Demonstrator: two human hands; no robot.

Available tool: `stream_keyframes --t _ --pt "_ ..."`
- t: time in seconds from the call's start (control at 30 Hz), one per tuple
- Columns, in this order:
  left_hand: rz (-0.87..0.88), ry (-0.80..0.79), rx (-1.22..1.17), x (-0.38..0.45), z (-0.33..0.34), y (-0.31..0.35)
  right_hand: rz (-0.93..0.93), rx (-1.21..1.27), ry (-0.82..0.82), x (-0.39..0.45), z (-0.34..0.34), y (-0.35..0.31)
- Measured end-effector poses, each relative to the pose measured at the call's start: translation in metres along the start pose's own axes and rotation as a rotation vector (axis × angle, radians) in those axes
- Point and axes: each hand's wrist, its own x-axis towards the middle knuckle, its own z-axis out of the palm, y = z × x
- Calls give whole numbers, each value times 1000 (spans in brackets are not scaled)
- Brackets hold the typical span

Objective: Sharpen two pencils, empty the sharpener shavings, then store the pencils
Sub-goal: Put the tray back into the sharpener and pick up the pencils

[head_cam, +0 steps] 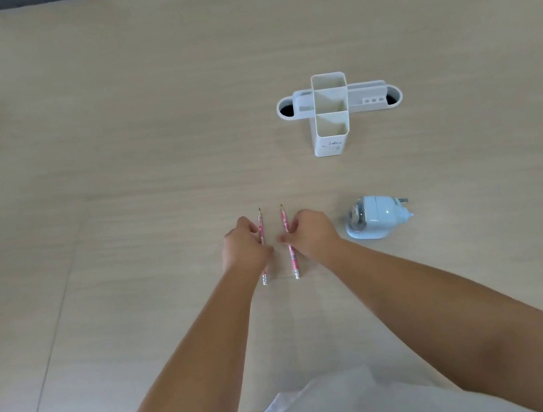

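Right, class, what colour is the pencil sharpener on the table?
Pale blue, seen in the head view: the sharpener.

small dark marking on organizer (332,144), illegible

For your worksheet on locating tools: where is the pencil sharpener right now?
In the head view, the light blue pencil sharpener sits on the table just right of the right hand, nearer than the white desk organizer.

Two pencils (292,255), pink with white print, silver ferrules. Sharpener (377,216) at 3 o'clock pale blue. Organiser (331,121) at 1 o'clock white. Surface (123,190) pale beige woodgrain.
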Motion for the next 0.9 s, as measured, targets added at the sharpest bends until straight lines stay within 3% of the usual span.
stream_keyframes --t 0.17,0.3,0.5,0.7,0.9 --pt "-78 -7 -213 10 -16 -5 74 -69 40 10 0 -14" --pt "-75 -41 -433 21 -27 0 85 75 79 8 -16 -22" --pt "91 -100 -663 42 -38 65 -121 419 388 5 -104 -29" --pt "204 -83 -692 68 -25 140 -98 467 605 22 -163 -14" --pt "216 -56 -652 88 -4 167 -162 501 657 39 -172 -18"
